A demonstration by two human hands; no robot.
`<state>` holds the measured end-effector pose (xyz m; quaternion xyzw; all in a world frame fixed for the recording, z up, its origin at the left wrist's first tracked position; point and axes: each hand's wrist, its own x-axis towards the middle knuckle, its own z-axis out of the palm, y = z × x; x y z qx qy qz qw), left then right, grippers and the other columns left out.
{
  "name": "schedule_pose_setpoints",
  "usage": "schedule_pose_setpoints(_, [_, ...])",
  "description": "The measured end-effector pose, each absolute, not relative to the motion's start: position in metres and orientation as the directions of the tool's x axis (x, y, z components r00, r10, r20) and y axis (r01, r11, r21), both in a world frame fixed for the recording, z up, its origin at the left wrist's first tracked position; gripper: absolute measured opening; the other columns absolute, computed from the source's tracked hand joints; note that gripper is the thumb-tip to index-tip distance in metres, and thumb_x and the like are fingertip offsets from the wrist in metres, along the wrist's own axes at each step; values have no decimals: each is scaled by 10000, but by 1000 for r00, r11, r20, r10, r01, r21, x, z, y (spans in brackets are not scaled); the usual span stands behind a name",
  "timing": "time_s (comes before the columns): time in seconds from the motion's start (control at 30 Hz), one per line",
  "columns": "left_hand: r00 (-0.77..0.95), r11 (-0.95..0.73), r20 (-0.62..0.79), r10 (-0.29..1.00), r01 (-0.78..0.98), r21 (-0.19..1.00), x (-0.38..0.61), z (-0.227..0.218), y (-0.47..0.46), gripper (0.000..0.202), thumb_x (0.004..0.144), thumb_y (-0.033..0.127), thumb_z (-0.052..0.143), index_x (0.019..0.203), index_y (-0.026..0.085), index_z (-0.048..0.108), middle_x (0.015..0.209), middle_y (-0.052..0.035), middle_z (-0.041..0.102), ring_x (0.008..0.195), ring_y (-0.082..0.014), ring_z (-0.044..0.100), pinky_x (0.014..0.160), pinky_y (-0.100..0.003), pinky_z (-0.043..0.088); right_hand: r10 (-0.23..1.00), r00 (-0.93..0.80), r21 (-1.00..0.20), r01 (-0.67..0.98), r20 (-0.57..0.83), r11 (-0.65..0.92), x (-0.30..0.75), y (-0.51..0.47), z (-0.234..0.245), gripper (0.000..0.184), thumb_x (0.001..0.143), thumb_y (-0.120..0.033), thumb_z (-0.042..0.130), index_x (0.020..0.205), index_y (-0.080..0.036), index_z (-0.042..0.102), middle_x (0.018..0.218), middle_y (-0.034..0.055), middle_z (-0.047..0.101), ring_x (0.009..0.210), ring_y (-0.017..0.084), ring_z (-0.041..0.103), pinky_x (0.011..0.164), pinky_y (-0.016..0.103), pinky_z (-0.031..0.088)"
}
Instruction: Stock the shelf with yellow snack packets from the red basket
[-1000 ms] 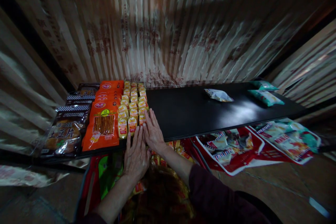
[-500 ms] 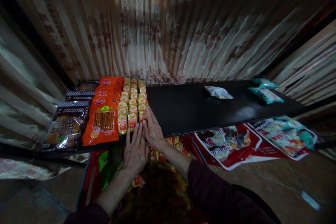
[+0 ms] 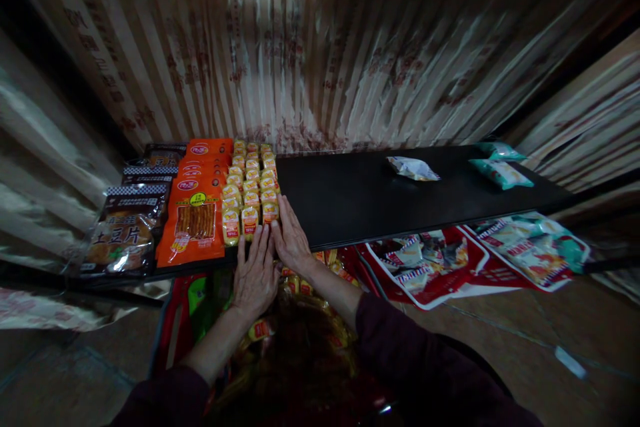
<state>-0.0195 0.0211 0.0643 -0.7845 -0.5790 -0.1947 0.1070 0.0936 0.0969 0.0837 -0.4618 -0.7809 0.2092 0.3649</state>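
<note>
Three columns of small yellow-wrapped snack packs stand on the black shelf. My left hand lies flat with outstretched fingers, its tips against the front of the nearest packs. Along the right side of the front pack, my right hand is held with straight fingers, its thumb near the pack's front corner. Neither hand grasps anything. Left of the packs, orange snack bags overlap in a row. Dark potato-chip bags sit at the far left end.
Farther right on the shelf are a white packet and green-and-white packets. Below the shelf, red-and-white bags hold more packets. More yellow packs lie beneath my hands, near a green package. A striped curtain-like sheet hangs behind.
The view has shifted slightly, so the shelf sits a little higher. Both hands keep nearly the same place at the front and right side of the yellow packs.
</note>
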Motion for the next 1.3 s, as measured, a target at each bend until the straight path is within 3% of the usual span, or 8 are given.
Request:
schedule_pose_setpoints(0.43, [268, -329, 441, 857, 942, 67, -17, 64, 12, 674, 885, 301, 380, 1467, 66, 133, 1506, -167, 249, 1424, -263, 129, 1148, -527, 74, 886, -315, -673, 577, 339, 463, 101, 76, 85, 608, 962, -441, 188, 1480, -124, 165, 1543, 103, 192, 1430, 188, 138, 1174, 407, 195])
schedule_pose_setpoints(0.73, [271, -316, 433, 860, 948, 33, -13, 58, 10, 637, 890, 288, 368, 1445, 22, 201, 1483, -190, 293, 1427, -266, 83, 1146, -530, 102, 879, -320, -651, 590, 355, 478, 100, 71, 80, 553, 967, -389, 205, 1465, -152, 243, 1473, 92, 368, 1391, 208, 273, 1152, 461, 260])
schedule_pose_setpoints(1.3, [290, -346, 454, 843, 937, 43, -18, 60, 24, 611, 854, 270, 464, 1404, 44, 325, 1483, -196, 284, 1424, -297, 29, 1143, -558, 67, 828, -375, -561, 611, 417, 559, 95, 72, 82, 538, 972, -349, 232, 1450, -106, 273, 1527, 105, 242, 1438, 203, 73, 1168, 472, 213])
